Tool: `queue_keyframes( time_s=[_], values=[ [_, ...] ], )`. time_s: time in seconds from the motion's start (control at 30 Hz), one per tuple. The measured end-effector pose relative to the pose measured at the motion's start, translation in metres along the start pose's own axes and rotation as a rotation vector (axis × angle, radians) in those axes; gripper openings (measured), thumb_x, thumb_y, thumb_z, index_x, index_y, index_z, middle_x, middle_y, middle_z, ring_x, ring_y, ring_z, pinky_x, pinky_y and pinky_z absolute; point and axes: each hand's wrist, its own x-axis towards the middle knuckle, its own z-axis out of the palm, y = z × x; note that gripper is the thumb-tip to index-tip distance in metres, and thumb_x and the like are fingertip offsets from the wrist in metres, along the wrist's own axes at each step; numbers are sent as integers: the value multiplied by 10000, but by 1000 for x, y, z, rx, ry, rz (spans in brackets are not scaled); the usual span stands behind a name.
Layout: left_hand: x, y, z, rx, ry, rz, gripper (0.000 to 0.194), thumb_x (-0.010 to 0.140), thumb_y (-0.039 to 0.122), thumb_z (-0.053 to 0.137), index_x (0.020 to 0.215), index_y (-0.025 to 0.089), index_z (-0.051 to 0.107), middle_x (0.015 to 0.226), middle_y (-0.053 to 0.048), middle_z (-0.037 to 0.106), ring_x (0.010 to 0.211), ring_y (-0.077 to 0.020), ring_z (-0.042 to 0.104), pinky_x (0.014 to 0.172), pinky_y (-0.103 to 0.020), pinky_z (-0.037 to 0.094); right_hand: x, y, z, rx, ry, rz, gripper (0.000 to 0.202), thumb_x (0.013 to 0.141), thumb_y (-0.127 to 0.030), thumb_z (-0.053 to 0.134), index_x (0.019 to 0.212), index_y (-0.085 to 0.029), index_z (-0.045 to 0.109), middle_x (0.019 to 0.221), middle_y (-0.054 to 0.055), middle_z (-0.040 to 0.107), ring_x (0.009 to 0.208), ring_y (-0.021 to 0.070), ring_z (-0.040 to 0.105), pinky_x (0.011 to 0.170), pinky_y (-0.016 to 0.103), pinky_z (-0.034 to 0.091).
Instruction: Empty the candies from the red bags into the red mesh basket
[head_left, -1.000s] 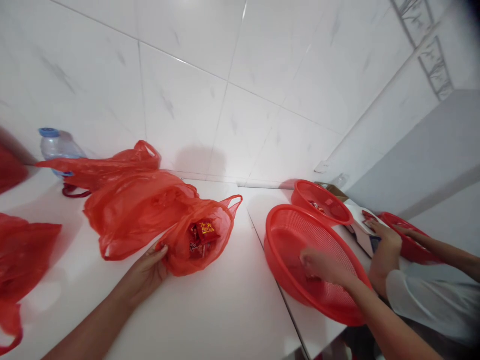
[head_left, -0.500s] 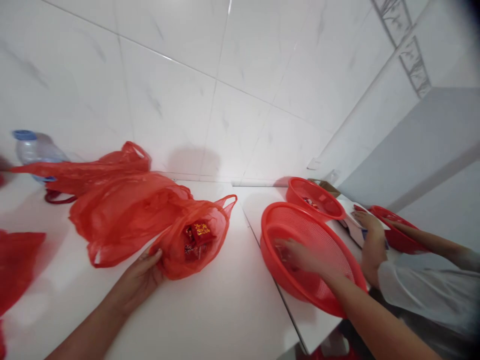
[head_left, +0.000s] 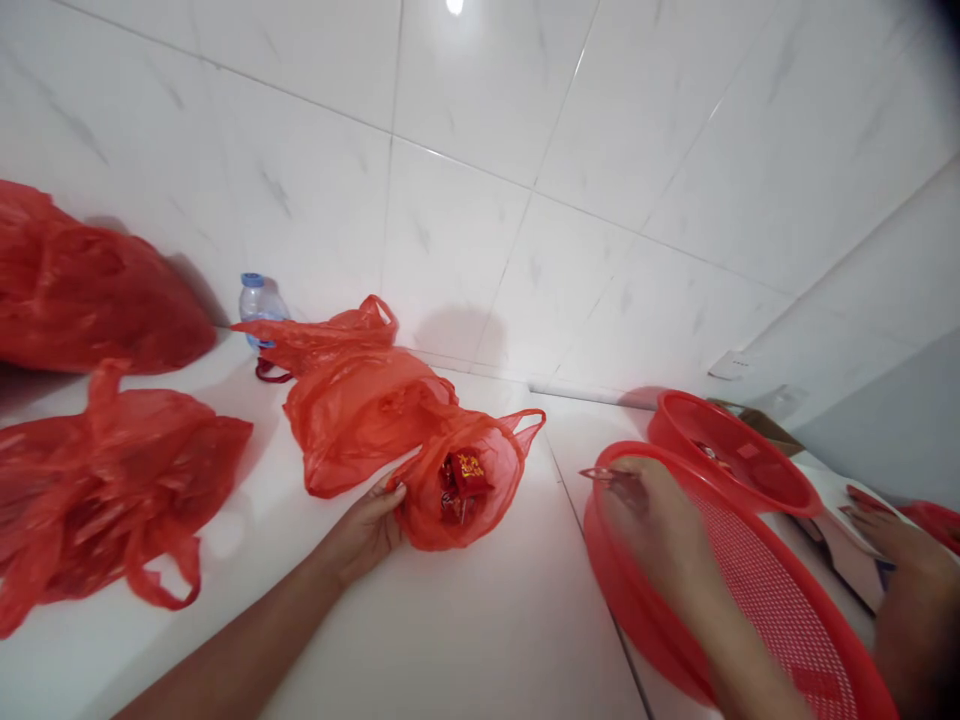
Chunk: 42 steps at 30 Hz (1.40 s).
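Observation:
My left hand (head_left: 379,525) pinches the rim of a thin red plastic bag (head_left: 506,490), which stands open on the white table. Inside it lie a red packet with gold lettering (head_left: 470,470) and several small dark-and-red wrapped pieces. My right hand (head_left: 649,510) is over the left rim of a large red mesh basket (head_left: 765,560), its fingers closed on a small wrapped packet (head_left: 598,473) whose pointed end sticks out to the left. Blur hides the packet's details and part of the fingers.
More red bags (head_left: 360,420) lie behind and at left (head_left: 150,470), near a blue-capped bottle (head_left: 255,300). A full red bag (head_left: 97,290) leans on the tiled wall. A second red basket (head_left: 731,440) and a co-worker's hand (head_left: 885,530) are at right.
My right hand has risen from inside the mesh basket to its left rim, with a small packet now showing in its fingers. The view has swung left; my left hand still holds the bag.

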Motion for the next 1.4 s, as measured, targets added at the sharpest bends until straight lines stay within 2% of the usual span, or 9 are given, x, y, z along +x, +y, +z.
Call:
queue_keyframes(
  time_s=[0.2,0.33,0.47,0.6,0.77,0.9,1.0,1.13,1.4],
  values=[
    [-3,2,2,36,2,25,265,875,190,558,1135,217,598,1112,-63,681,1003,-196,644,905,-327,491,-24,-20,114,160,-292,32,386,750,-269,608,1123,-232,515,990,35,639,831,183,615,742,327,498],
    [-3,4,-4,27,2,53,246,890,187,530,1126,205,596,1080,-68,692,996,-201,646,897,-338,496,-30,-18,146,164,-342,68,472,750,-328,625,1201,-253,508,1202,56,556,983,203,585,805,341,494],
    [0,4,-12,21,18,68,206,877,194,552,1071,182,620,1070,-80,692,981,-202,649,890,-332,497,-21,-1,133,-20,-37,-85,346,805,-371,558,1116,-220,566,1212,95,501,1101,234,498,879,384,447],
    [1,6,-10,76,46,78,290,842,244,606,1130,208,602,1103,-93,679,993,-234,645,864,-355,498,-7,22,124,-74,185,-33,614,752,-429,610,1277,-170,424,1283,162,412,1123,266,467,897,416,432],
    [-12,26,5,472,97,109,460,749,260,705,1190,218,578,1053,-84,681,918,-237,647,745,-312,505,9,44,139,68,59,214,763,690,-507,649,1312,-146,396,1338,185,416,1133,287,501,877,397,461],
    [-28,55,19,890,263,241,485,710,250,717,1177,215,588,804,-6,643,644,-137,572,538,-215,438,23,34,142,189,-99,234,435,712,-485,625,985,-147,620,962,93,654,909,244,605,761,340,489],
    [-39,82,39,1032,416,461,464,709,232,696,1162,229,593,737,34,554,588,-103,483,511,-192,393,30,10,122,383,21,201,295,764,-455,590,815,-166,627,762,24,654,752,185,612,666,289,484],
    [-50,111,73,1077,473,754,432,713,160,640,1136,238,601,798,22,553,703,-117,511,617,-200,416,30,-24,80,733,305,110,174,758,-347,655,813,-186,619,877,11,667,815,148,632,771,298,490],
    [-44,110,95,1187,572,773,387,672,131,621,1046,227,654,711,45,537,591,-95,489,541,-198,391,12,-39,61,831,165,215,150,820,-340,598,831,-201,543,874,47,682,895,202,655,756,349,506]
  ],
)
